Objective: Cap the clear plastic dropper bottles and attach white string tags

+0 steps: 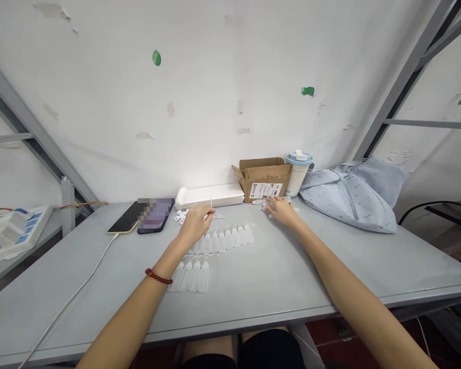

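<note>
My left hand reaches over a row of several small white plastic bottles lying on the grey table. Its fingers are curled in a pinch around something small and thin near loose white caps. A second short row of bottles lies nearer to me. My right hand lies palm down at the foot of an open cardboard box, its fingers closing over small white pieces on the table.
A white tray sits against the wall, a lidded cup stands right of the box, and a blue cloth bag lies further right. Two phones with a white cable lie on the left. A metal frame leg stands at each side.
</note>
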